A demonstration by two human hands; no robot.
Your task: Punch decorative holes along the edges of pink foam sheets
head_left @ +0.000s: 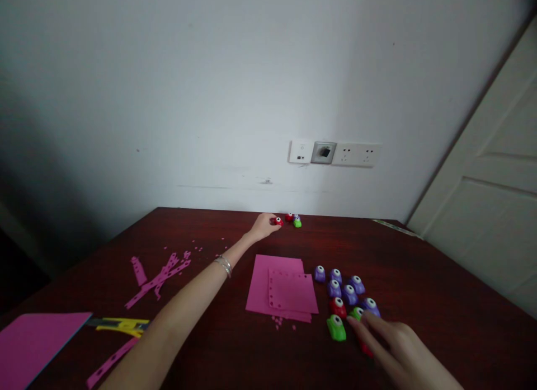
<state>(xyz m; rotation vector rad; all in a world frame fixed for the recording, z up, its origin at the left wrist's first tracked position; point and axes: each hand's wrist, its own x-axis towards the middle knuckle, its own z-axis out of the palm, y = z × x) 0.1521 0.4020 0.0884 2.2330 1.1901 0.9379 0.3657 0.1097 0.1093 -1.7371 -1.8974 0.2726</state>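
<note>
A plain white wall (235,88) rises behind the glossy dark red-brown wooden desk (419,295). Above the desk's back edge sit square white plastic wall plates (356,155) and one silver-grey framed plate (323,153). A white panelled door (495,155) stands right of the desk; a yellow-and-black cutter (123,325) lies at the desk's left front.

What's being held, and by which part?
The left hand holds a red craft punch by its sides; for the right hand, I can't tell.
</note>
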